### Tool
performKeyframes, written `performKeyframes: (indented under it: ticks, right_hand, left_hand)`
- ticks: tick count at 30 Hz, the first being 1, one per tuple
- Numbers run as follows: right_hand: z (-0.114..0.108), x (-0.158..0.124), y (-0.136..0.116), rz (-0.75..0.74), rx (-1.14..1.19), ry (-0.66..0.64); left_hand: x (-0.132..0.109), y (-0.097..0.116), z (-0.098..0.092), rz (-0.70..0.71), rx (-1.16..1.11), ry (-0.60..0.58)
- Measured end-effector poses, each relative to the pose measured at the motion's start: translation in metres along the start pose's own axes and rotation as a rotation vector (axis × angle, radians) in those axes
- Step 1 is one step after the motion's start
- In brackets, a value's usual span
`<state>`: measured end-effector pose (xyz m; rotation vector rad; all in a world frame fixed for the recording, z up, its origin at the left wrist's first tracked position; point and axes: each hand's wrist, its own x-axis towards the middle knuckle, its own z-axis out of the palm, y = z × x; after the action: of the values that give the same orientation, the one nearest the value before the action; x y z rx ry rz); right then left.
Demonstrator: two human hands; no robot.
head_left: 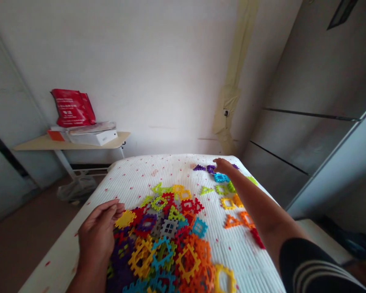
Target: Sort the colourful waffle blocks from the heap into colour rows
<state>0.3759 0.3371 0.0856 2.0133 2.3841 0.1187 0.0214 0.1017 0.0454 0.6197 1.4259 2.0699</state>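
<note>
My left hand (pixel 98 230) is at the left edge of a heap of colourful interlocking plastic pieces (pixel 170 228). Its fingers are curled together beside a solid yellow piece (pixel 125 219); whether they grip anything is hidden. My right arm stretches to the far right of the bed. There my right hand (pixel 223 165) has its fingers closed at a purple interlocking piece (pixel 210 168), covering part of it. To the left of that piece lies a purple triangle piece (pixel 199 167), and just nearer is a blue piece (pixel 221 178).
Below my right arm lie rows of green pieces (pixel 221 189), yellow pieces (pixel 227 203) and orange pieces (pixel 232 221). The white quilted bed cover (pixel 146 171) has red dots. A grey wardrobe (pixel 280 134) stands right; a small table (pixel 39 143) with a red bag (pixel 73 108) is left.
</note>
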Motion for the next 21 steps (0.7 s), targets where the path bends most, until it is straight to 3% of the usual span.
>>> performKeyframes:
  ticks: [9, 15, 21]
  right_hand:
    - [0.021, 0.04, -0.004, -0.055, -0.081, -0.173]
    - [0.025, 0.045, -0.009, -0.089, -0.114, -0.242]
    - [0.026, 0.044, -0.01, -0.094, -0.123, -0.222]
  left_hand:
    - [0.002, 0.0, -0.002, -0.066, 0.036, 0.054]
    - [0.003, -0.004, -0.003, -0.037, 0.05, 0.042]
    - [0.001, -0.002, -0.002, -0.031, 0.063, 0.047]
